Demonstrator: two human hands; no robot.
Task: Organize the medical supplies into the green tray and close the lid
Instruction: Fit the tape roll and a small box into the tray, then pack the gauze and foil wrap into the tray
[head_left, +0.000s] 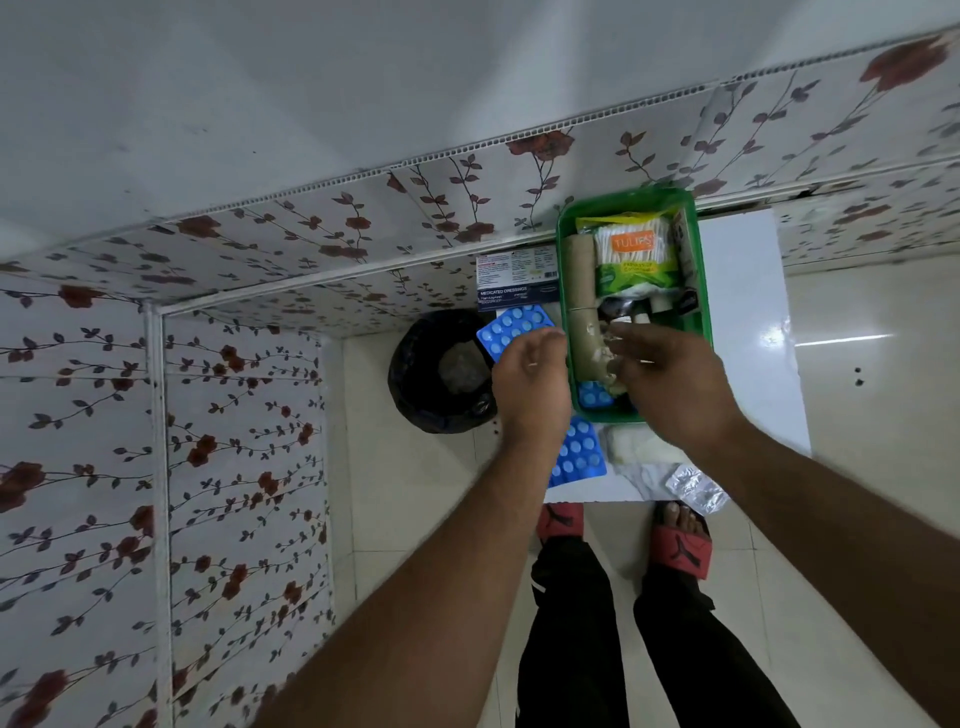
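Note:
The green tray (701, 270) sits on a white tabletop and holds a Tulips cotton-bud pack (631, 254), a tan bandage roll (582, 275) and a blue blister pack (595, 396). My left hand (530, 384) holds another blue blister pack (511, 327) just left of the tray. My right hand (670, 379) reaches into the tray's near end, fingers on a second tan bandage roll (589, 348); whether it grips the roll is unclear. A third blue blister pack (579, 457), white gauze (644, 447) and a silver pill strip (696, 486) lie on the table before the tray.
A medicated dressings box (514, 283) lies left of the tray at the table's back. A black-lined waste bin (441, 371) stands on the floor left of the table. Floral wall panels (234, 415) close in the left and back. My feet in red sandals (680, 545) are below.

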